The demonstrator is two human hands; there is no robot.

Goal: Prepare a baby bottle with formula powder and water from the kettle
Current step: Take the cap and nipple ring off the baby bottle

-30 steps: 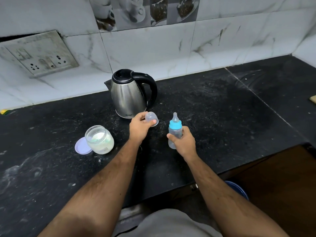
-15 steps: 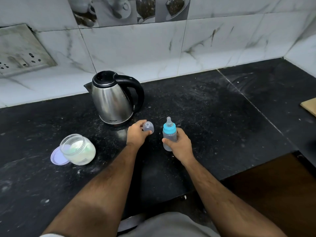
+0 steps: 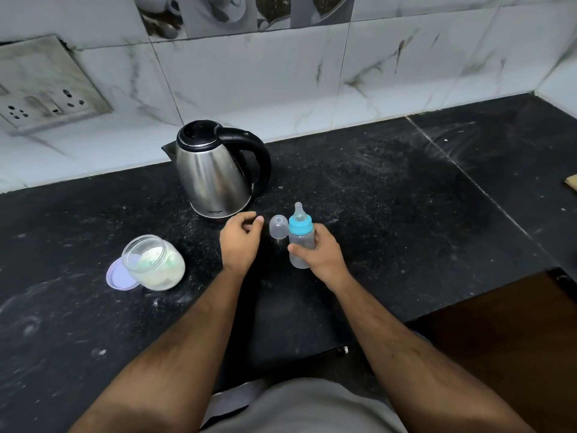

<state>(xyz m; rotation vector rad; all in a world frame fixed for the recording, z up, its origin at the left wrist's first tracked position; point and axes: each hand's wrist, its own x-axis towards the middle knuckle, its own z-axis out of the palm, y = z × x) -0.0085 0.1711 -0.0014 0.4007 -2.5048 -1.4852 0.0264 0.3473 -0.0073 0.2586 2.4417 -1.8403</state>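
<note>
Bottle cap (image 3: pixel 278 226) released onto counter (image 3: pixel 390 214) (left hand (image 3: pixel 239 243) now empty).

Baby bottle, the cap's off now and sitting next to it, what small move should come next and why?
Probably bring the left hand over to twist off the blue collar with its teat. The right hand grips the baby bottle upright, the clear cap stands on the counter, and the collar blocks the opening for powder from the open jar.

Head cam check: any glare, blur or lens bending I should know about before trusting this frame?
Head view: sharp, no motion blur; wide-angle lens bows the tile lines and counter edges; soft streak reflections on the steel kettle, not blown out; translucent cap and bottle in the right hand stay readable; left hand clear.
</note>
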